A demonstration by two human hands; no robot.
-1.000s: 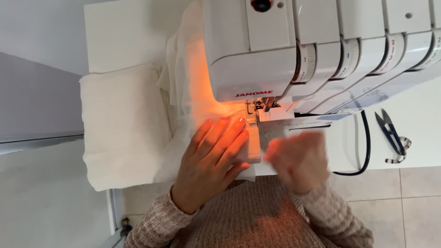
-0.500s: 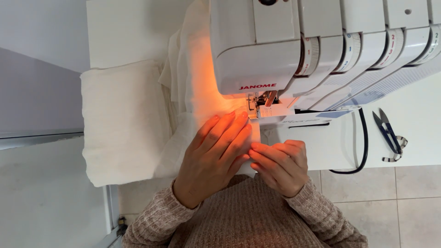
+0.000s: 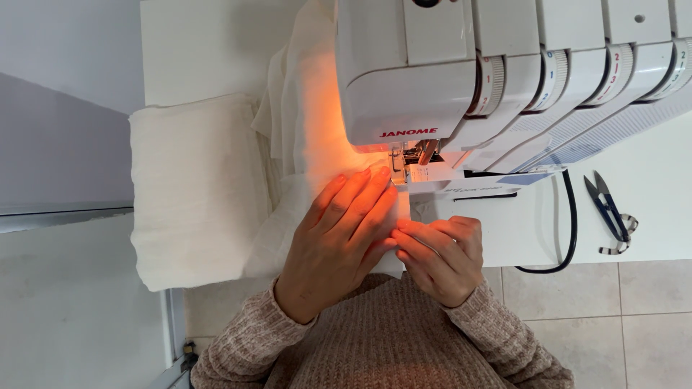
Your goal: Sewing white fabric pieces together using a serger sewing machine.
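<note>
The cream cloth [image 3: 194, 194] looks soft, matt and loosely woven, lightly crinkled where it drapes over the smooth white table [image 3: 209, 50]. The sewing machine [image 3: 504, 79] is glossy white plastic, with bright metal at its presser foot [image 3: 411, 155]. The snips [image 3: 609, 209] have dark metal blades, and the sweater sleeves [image 3: 245, 346] are a nubbly knit.
</note>
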